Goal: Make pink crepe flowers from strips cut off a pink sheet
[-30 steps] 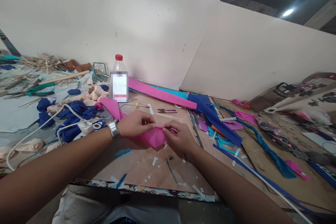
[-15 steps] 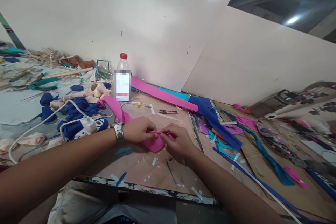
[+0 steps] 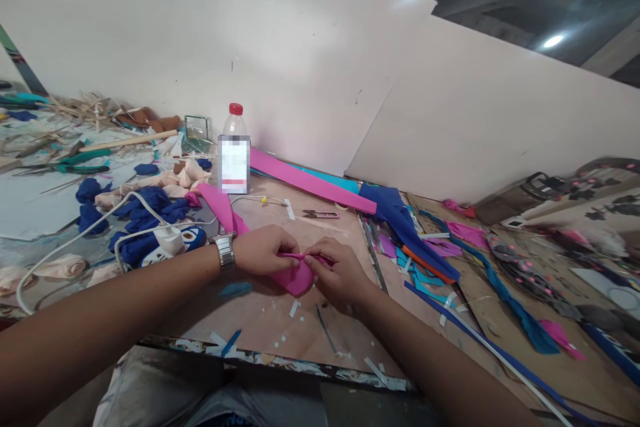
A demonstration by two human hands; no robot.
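A strip of pink fabric (image 3: 294, 279) is pinched along its upper edge by both hands, and its lower part hangs in a rounded fold over the board. My left hand (image 3: 265, 250), with a metal-band watch (image 3: 226, 251) on the wrist, grips the edge between thumb and fingers. Right beside it, my right hand (image 3: 340, 273) pinches the same edge, fingertips almost touching the left thumb. The strip's other end (image 3: 216, 205) runs out behind my left hand toward the bottle. Thread snips (image 3: 321, 214) lie on the board beyond my hands.
A red-capped bottle (image 3: 236, 121) stands near the wall. To the left are a power strip (image 3: 173, 243) with a white cable and rolled blue fabric pieces (image 3: 150, 207). A long pink strip (image 3: 315, 180) lies along the back; blue fabric (image 3: 415, 230) and scraps lie right.
The lower part of the pink strip looks rounder, where before it came to a point. Both hands keep their pinch in nearly the same place.
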